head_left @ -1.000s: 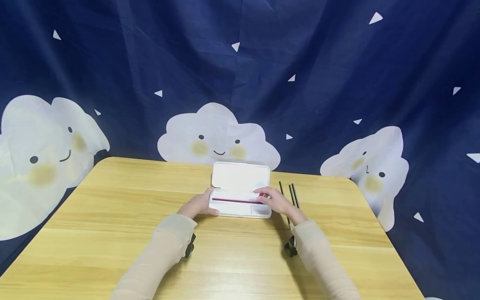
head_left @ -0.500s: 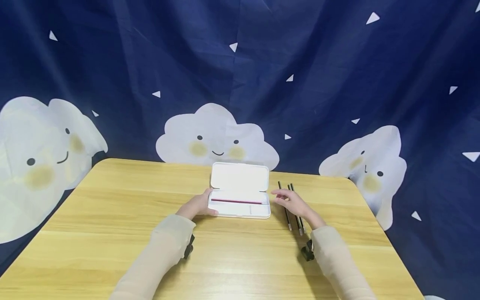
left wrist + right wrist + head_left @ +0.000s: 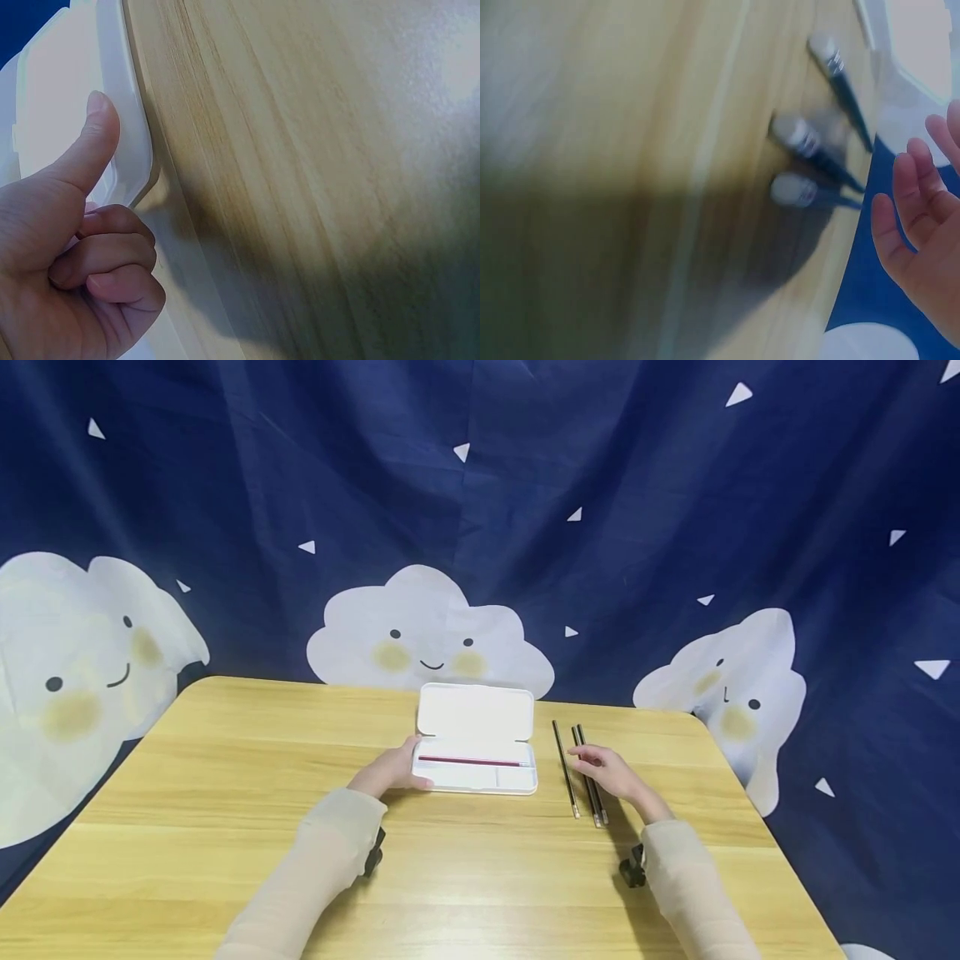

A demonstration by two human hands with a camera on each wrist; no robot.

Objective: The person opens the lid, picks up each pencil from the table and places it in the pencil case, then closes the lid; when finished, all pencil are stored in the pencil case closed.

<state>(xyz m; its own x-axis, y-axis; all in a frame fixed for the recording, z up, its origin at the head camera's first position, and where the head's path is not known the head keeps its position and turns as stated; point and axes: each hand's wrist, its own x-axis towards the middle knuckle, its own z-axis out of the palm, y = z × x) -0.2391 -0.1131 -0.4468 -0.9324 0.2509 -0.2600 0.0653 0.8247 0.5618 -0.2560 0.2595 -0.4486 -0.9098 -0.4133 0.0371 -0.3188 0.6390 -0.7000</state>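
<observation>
An open white pencil case (image 3: 517, 778) lies on the table, its lid tilted up at the back. Inside it a dark red pencil (image 3: 468, 761) lies lengthwise. My left hand (image 3: 390, 770) grips the case's left end; in the left wrist view the thumb (image 3: 96, 139) lies over the rim and the other fingers curl at the outer side. Above the dark pencils my right hand (image 3: 609, 772) hovers with relaxed fingers and holds nothing. One dark pencil (image 3: 566, 770) lies apart, nearer the case. Two more dark pencils (image 3: 591, 793) lie close together, partly under the right hand, eraser ends toward me.
The wooden table (image 3: 480, 877) has its far edge just behind the case. A dark blue curtain (image 3: 480, 485) with printed clouds hangs behind that edge. Small black devices (image 3: 633, 867) sit at both wrists.
My right hand has left the red pencil in the case and moved right, over the dark pencils. The left hand stays at the case's left end.
</observation>
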